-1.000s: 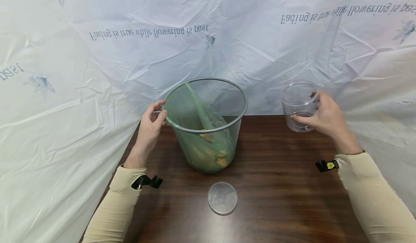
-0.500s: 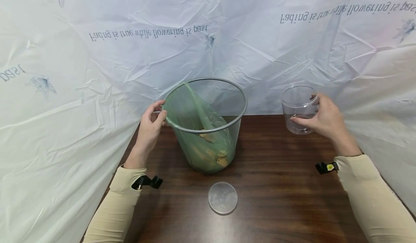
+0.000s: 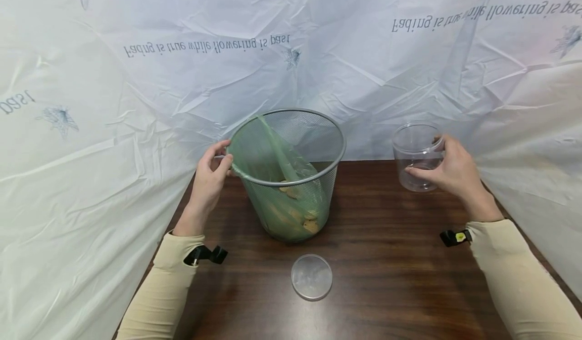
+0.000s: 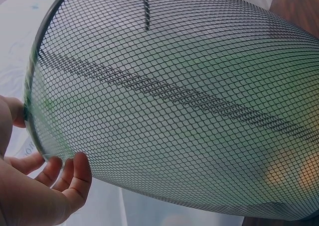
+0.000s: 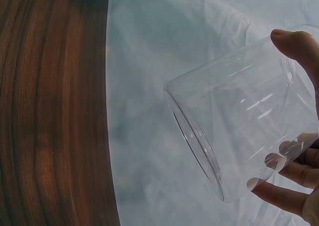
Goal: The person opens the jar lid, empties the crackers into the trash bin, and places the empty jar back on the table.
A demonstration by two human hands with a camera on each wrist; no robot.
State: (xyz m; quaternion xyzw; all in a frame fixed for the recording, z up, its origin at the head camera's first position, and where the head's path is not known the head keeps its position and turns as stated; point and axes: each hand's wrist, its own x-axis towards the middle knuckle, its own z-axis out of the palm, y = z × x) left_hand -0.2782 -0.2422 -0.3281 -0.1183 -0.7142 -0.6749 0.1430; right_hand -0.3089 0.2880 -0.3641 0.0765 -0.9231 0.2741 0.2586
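A silver wire-mesh wastebasket (image 3: 334, 176) stands upright on the table with a green plastic bag (image 3: 259, 153) draped over the left part of its rim. Through the mesh and bag, several tan, cookie-like rounds (image 3: 311, 225) show near the bottom. At the left rim my left hand (image 3: 212, 171) grips the basket over the bag's edge; its fingertips (image 4: 80, 161) curl against the mesh in the left wrist view. My right hand (image 3: 456, 171) holds a clear plastic jar (image 3: 411, 158) off to the right, thumb on one side and fingers round the other. The jar looks transparent throughout, with nothing visible inside.
On the table's near side lies a round clear lid (image 3: 311, 277), in front of the basket. White printed sheeting (image 3: 364, 67) rises behind and on both sides of the dark wooden table (image 3: 386, 259).
My right hand has lowered the jar a little, bringing it closer to the tabletop. My left hand, the wastebasket and the lid have stayed in place.
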